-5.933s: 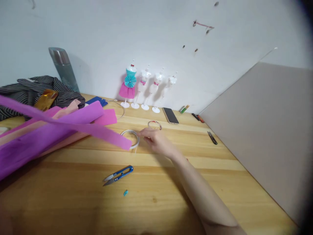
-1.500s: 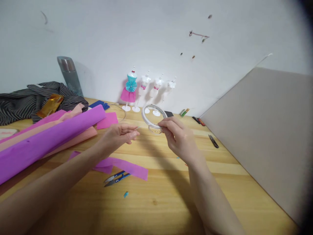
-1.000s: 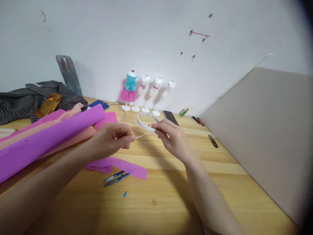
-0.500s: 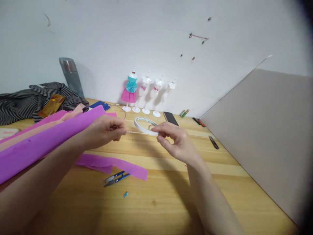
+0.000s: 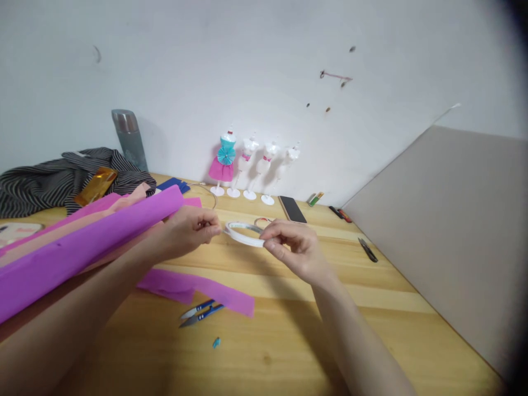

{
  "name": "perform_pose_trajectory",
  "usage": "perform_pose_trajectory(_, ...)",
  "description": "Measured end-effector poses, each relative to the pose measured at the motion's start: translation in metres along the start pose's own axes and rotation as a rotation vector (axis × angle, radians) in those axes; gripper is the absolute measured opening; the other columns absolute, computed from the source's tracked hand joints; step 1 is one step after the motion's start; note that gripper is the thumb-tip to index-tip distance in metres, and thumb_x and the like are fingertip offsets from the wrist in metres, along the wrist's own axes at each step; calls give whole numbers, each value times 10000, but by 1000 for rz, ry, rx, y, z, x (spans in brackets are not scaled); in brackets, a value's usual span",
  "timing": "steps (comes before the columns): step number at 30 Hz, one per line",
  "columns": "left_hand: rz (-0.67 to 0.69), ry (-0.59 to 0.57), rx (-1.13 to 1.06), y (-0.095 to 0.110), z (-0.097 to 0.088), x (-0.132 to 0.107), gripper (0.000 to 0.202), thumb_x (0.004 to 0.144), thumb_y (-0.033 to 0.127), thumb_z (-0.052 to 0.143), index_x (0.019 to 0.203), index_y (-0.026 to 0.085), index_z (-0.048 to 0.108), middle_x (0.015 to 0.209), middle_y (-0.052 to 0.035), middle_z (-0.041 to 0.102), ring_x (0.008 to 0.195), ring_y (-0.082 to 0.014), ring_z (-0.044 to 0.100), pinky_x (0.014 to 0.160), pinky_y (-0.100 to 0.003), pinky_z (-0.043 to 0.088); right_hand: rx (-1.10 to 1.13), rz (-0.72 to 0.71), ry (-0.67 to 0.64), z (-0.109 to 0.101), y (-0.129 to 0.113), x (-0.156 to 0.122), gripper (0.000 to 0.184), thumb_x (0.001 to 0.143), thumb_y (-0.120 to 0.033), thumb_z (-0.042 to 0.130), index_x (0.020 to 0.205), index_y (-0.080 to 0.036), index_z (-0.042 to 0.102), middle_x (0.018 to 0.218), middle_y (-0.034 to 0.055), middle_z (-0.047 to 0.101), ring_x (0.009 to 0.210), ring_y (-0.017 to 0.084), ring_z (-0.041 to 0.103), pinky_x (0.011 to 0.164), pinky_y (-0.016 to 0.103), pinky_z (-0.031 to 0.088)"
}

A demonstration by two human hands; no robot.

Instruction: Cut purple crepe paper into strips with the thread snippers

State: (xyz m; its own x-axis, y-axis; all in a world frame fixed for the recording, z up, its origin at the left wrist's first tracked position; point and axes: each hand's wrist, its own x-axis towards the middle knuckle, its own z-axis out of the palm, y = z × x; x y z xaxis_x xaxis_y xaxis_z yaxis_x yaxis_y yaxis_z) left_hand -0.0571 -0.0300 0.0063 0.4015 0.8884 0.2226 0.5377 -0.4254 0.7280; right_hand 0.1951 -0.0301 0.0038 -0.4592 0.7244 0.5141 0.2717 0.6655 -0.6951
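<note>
My right hand (image 5: 291, 247) pinches the near right rim of a white roll of tape (image 5: 245, 238), held tilted above the wooden table. At the roll's left side my left hand (image 5: 198, 226) is closed in a pinch on the tape's end; only a tiny bit shows past the fingertips. Below the hands lies a strip of purple crepe paper (image 5: 223, 294), partly over the handles of blue thread snips (image 5: 202, 313). A small teal scrap (image 5: 216, 342) sits nearer to me.
Rolled purple crepe paper (image 5: 103, 231) fills the left, near a striped cloth (image 5: 37, 179) and a bottle (image 5: 130, 140). Against the wall stand several small mannequins, one in a teal and pink dress (image 5: 223, 165). A phone (image 5: 292, 209) and a utility knife (image 5: 368, 250) lie to the right.
The gap between my left hand and the tape roll has narrowed, and the stretch of tape between them is shorter. The roll has tilted flatter. The whole view has shifted slightly.
</note>
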Motion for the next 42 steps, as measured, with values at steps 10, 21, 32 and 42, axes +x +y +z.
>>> perform_pose_trajectory(10,-49,-4,-84,4,16,0,291,801,339,511,577,154,541,511,29,492,495,-85,431,468,-198,310,267,69,62,4,11,-3,217,829,-363,624,717,-183,670,658,15,587,604,135,476,545,269,340)
perform_pose_trajectory(21,-106,-27,-127,19,14,-5,295,739,386,626,591,148,533,518,49,438,504,-77,391,453,-188,273,576,147,110,9,20,0,212,757,-361,675,655,-174,684,612,24,566,527,117,399,493,270,240)
perform_pose_trajectory(32,182,-110,-295,19,17,-7,238,821,357,577,861,176,728,908,-63,691,727,-134,572,609,-228,449,764,143,155,18,15,3,222,712,-388,663,619,-188,677,467,-14,423,462,116,359,467,262,267)
perform_pose_trajectory(42,11,-38,-607,18,17,-7,479,831,549,551,591,145,644,562,-24,610,469,-88,509,440,-204,370,834,209,139,7,9,4,325,676,-397,727,958,-244,675,1142,51,645,566,92,554,448,239,437)
